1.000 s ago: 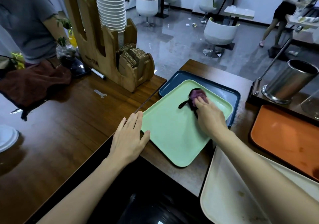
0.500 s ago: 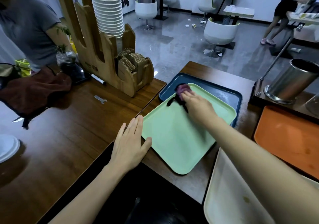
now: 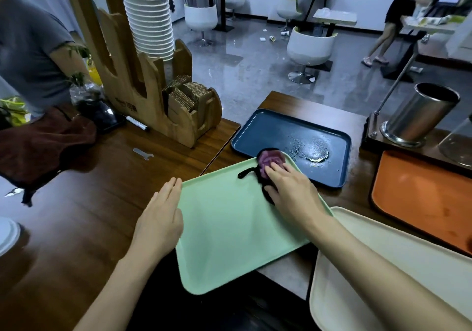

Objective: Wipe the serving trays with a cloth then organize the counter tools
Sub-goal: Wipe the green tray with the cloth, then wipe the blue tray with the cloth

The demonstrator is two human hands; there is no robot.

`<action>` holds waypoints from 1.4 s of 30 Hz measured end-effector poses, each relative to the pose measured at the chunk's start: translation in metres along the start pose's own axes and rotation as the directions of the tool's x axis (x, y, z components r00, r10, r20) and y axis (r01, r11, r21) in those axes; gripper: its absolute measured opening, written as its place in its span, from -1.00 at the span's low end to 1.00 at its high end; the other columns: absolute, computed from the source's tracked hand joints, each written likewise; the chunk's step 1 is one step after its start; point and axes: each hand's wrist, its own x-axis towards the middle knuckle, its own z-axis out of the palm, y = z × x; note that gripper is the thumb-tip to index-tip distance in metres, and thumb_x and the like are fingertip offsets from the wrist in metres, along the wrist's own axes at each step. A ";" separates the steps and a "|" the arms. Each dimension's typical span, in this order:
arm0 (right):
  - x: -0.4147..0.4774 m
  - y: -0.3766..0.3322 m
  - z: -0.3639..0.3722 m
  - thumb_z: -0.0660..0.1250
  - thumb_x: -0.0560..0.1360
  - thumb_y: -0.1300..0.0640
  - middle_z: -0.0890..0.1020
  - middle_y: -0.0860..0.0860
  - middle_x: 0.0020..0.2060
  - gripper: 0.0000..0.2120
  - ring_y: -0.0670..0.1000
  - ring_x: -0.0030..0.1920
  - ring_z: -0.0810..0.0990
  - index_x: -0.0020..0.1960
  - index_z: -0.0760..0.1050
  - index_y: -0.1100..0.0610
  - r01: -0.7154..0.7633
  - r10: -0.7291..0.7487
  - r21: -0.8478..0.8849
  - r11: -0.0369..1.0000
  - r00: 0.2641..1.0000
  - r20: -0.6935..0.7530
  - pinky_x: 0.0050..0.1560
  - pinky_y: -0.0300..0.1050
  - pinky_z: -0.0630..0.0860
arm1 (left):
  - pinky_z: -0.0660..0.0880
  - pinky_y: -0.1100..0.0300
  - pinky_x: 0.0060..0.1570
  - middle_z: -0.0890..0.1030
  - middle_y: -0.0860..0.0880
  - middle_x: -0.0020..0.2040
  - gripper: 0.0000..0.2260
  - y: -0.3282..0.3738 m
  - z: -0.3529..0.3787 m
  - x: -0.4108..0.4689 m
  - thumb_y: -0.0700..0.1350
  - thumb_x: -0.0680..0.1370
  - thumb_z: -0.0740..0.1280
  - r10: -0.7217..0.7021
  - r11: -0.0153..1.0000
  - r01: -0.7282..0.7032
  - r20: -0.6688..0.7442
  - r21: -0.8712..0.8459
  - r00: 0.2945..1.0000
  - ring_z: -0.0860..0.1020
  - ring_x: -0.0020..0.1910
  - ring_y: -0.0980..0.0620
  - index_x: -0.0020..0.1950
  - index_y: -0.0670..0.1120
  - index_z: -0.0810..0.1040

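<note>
Far left: white plate point(image 3: 7, 233), partly cut off, on the wooden counter point(image 3: 84, 215). Behind it, a brown cloth point(image 3: 43, 144) heaped at the counter's back edge, beside a person in a grey shirt point(image 3: 28, 49).

Left centre: wooden holder point(image 3: 143, 95) carrying a stack of white paper bowls point(image 3: 149, 21) and a slot of cardboard sleeves point(image 3: 184, 95). A black marker point(image 3: 136, 123) lies at its foot; a small flat metal wrench point(image 3: 143, 153) lies nearer on the counter.

Centre: left hand point(image 3: 158, 226), flat, fingers straight and together, pressed against the left edge of the green tray point(image 3: 224, 238). Nothing is gripped.

Centre right: right hand point(image 3: 293, 192), palm down, fingers slightly spread, pressing a purple cloth point(image 3: 268, 162) with dark trim onto the green tray's far corner. Behind and touching that corner, a dark blue tray point(image 3: 275, 131) with a wet, crumbed patch.

Right: cream tray point(image 3: 383, 279), near corner; its edge overlaps the green tray. Orange tray point(image 3: 421, 198) beyond it. Steel cylinder point(image 3: 421, 113) on a dark stand at the back.
</note>
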 end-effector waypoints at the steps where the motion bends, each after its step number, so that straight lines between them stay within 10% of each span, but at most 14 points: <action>1: -0.002 -0.004 0.001 0.43 0.47 0.09 0.64 0.02 0.20 -0.63 0.18 0.20 0.56 0.26 0.57 0.12 -0.014 0.014 0.015 1.000 1.000 -0.008 0.14 0.05 0.57 | 0.01 0.09 0.60 0.05 0.07 0.68 -0.39 -0.004 -0.001 0.004 -0.23 0.63 0.04 0.008 1.000 -0.008 0.002 0.005 1.000 0.05 0.64 0.06 0.69 0.01 0.03; 11: -0.036 -0.041 0.007 0.46 0.44 0.11 0.66 -0.04 0.19 -0.63 0.14 0.17 0.59 0.24 0.60 0.06 -0.077 0.081 0.111 0.991 0.996 -0.034 0.03 0.01 0.59 | -0.03 0.05 0.60 0.00 0.03 0.69 -0.39 -0.009 -0.036 0.054 -0.29 0.64 0.04 0.122 0.979 -0.139 0.121 0.150 0.985 -0.04 0.66 0.02 0.69 0.02 0.02; 21: -0.040 -0.027 -0.006 0.35 0.49 0.21 0.67 -0.06 0.11 -0.74 0.15 -0.02 0.52 0.16 0.61 0.06 -0.176 0.182 0.196 0.965 0.983 -0.009 -0.03 -0.04 0.46 | -0.07 -0.01 0.61 0.00 0.08 0.68 -0.20 0.025 -0.016 0.076 0.46 0.56 0.05 0.233 0.952 -0.265 0.196 0.154 0.952 -0.09 0.65 0.08 0.68 0.08 0.02; 28: -0.025 0.007 -0.034 0.34 0.52 0.17 0.63 0.02 -0.18 -0.79 0.14 -0.12 0.50 0.14 0.58 0.03 -0.161 0.215 0.464 0.871 0.974 -0.066 -0.19 -0.05 0.25 | -0.05 0.06 0.60 0.08 0.04 0.67 -0.19 0.084 -0.008 0.098 0.45 0.56 0.09 0.317 0.942 -0.329 0.131 0.074 0.939 -0.02 0.66 0.03 0.68 0.05 0.04; 37: 0.040 0.060 -0.042 0.33 0.54 0.20 0.66 0.17 -0.01 -0.69 0.25 0.05 0.53 0.27 0.58 0.06 -0.216 0.294 0.423 0.880 0.947 -0.127 -0.10 -0.03 0.34 | 0.16 -0.01 0.57 0.04 -0.04 0.68 -0.12 0.131 0.013 0.168 0.37 0.56 0.26 0.252 0.963 -0.267 0.220 0.042 0.942 0.05 0.65 -0.02 0.69 -0.04 -0.03; 42: 0.069 0.085 -0.004 0.27 0.53 0.17 0.64 0.01 0.11 -0.65 0.19 0.23 0.51 0.29 0.56 -0.01 -0.239 0.233 0.277 0.931 0.971 0.054 0.05 -0.09 0.38 | 0.47 -0.10 0.20 0.49 0.05 0.21 -0.32 0.123 0.023 0.202 0.52 0.40 0.30 0.254 0.965 -0.263 0.250 0.001 0.934 0.49 0.20 -0.10 0.31 0.08 0.33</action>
